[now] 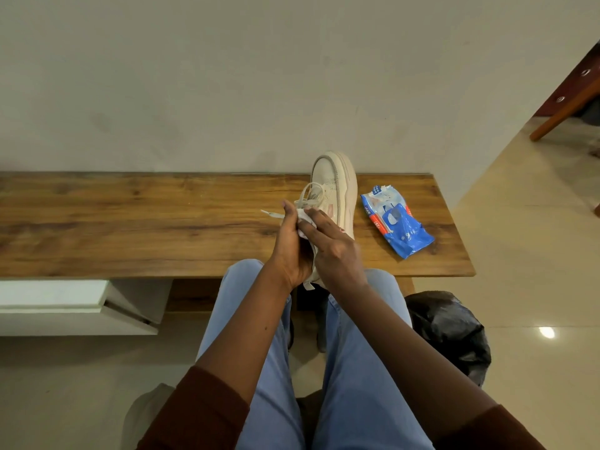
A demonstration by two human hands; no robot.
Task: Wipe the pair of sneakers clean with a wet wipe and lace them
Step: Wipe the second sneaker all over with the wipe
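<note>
Soft, even indoor light, fairly bright, no hard shadows anywhere. One white glare spot burns on the glossy beige tiled floor (526,238) at four o'clock. My cream leather sneaker (334,180) reads crisp at centre. Wide-angle stretch swells everything toward six o'clock, and the corners go softer.

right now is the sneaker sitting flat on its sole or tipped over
Tipped on its side: the sneaker turns its thick sole toward the wipes pack, laces to the left, left hand gripping it.
</note>
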